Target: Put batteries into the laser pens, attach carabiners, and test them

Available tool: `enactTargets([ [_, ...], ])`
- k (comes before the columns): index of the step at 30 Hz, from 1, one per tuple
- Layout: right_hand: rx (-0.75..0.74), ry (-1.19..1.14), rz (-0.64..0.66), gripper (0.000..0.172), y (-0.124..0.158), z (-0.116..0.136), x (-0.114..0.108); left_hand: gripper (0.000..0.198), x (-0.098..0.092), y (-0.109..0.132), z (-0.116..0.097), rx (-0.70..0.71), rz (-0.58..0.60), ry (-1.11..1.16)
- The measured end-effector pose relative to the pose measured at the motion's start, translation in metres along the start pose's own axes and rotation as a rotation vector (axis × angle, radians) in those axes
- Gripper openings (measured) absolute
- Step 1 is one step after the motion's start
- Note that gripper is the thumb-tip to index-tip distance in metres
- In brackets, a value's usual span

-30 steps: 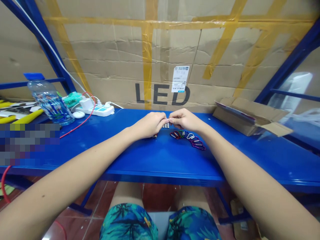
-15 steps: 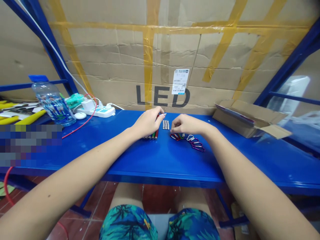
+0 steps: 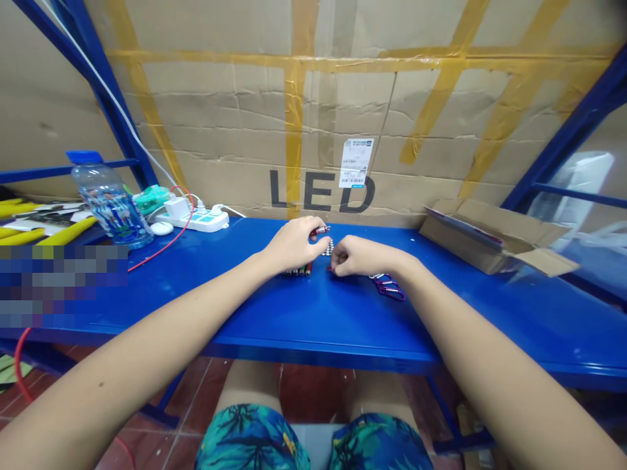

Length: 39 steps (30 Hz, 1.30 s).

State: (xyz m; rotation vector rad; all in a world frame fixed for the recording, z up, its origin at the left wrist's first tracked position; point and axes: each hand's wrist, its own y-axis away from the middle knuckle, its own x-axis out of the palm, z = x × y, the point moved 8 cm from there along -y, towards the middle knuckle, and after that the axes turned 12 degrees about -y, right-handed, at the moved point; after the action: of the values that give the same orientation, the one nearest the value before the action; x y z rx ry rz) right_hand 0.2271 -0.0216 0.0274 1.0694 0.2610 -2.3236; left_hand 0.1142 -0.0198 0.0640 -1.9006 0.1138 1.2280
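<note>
My left hand point(image 3: 292, 245) is closed on a small red tube with a silver end point(image 3: 320, 230), held just above the blue table point(image 3: 313, 313). Under that hand lie several small coloured tubes point(image 3: 300, 269) in a row. A cluster of small silver button cells point(image 3: 328, 247) sits between my hands. My right hand point(image 3: 356, 255) is curled with its fingers down on the table, pinched over coloured carabiner clips; what it holds is hidden. More purple clips point(image 3: 388, 286) lie just right of it.
An open cardboard box point(image 3: 490, 238) lies at the right. A water bottle point(image 3: 110, 207), a white power strip point(image 3: 196, 219) with a red cable and yellow tools stand at the left. A taped cardboard wall marked LED closes the back.
My hands were joined a second ago, then parted. The left hand now holds the red tube up; the right hand has dropped onto the carabiner clips.
</note>
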Motion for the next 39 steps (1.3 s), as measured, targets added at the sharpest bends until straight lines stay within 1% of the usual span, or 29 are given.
enactTargets([
  [2,-0.058,-0.116,-0.072,0.007,0.001,0.003,-0.012,0.013,-0.001,0.000,0.000,-0.008,0.003,0.070],
  [4,-0.115,-0.240,-0.157,0.010,0.004,0.003,-0.026,0.013,0.001,0.000,0.000,-0.031,0.033,0.150],
  [6,-0.140,-0.345,-0.194,0.012,0.005,0.000,-0.035,0.015,0.002,0.001,-0.002,-0.056,0.065,0.216],
  [9,-0.156,-0.460,-0.161,0.013,0.005,-0.001,-0.034,0.019,0.003,0.001,-0.004,-0.075,0.087,0.263],
  [12,-0.189,-0.565,-0.151,0.014,0.004,0.001,-0.031,0.023,0.004,0.001,-0.005,-0.084,0.090,0.256],
  [14,-0.190,-0.678,-0.138,0.016,0.002,0.000,-0.028,0.024,0.001,0.000,-0.002,-0.104,0.054,0.244],
  [17,-0.146,-0.876,-0.107,0.022,-0.003,-0.004,-0.020,0.024,-0.004,-0.001,0.002,-0.134,-0.016,0.228],
  [19,-0.140,-0.967,-0.149,0.022,-0.006,-0.006,-0.019,0.026,-0.006,-0.001,0.004,-0.144,-0.042,0.206],
  [23,-0.183,-1.063,-0.308,0.016,-0.010,-0.007,-0.023,0.031,-0.007,-0.001,0.005,-0.147,-0.067,0.163],
  [25,-0.173,-1.070,-0.370,0.017,-0.010,-0.007,-0.023,0.033,-0.008,-0.001,0.005,-0.144,-0.081,0.153],
  [28,-0.189,-1.002,-0.434,0.020,-0.010,-0.006,-0.024,0.034,-0.006,0.000,0.004,-0.141,-0.087,0.144],
  [32,-0.234,-0.810,-0.490,0.018,-0.008,-0.004,-0.029,0.033,-0.001,0.001,0.004,-0.139,-0.060,0.122],
  [34,-0.228,-0.715,-0.503,0.016,-0.008,-0.005,-0.032,0.028,-0.001,0.000,0.005,-0.141,-0.051,0.134],
  [36,-0.228,-0.622,-0.525,0.014,-0.007,-0.005,-0.035,0.020,-0.003,0.000,0.008,-0.153,-0.072,0.168],
  [39,-0.264,-0.475,-0.581,0.012,-0.003,-0.003,-0.041,0.019,-0.009,0.000,0.011,-0.162,-0.092,0.159],
])
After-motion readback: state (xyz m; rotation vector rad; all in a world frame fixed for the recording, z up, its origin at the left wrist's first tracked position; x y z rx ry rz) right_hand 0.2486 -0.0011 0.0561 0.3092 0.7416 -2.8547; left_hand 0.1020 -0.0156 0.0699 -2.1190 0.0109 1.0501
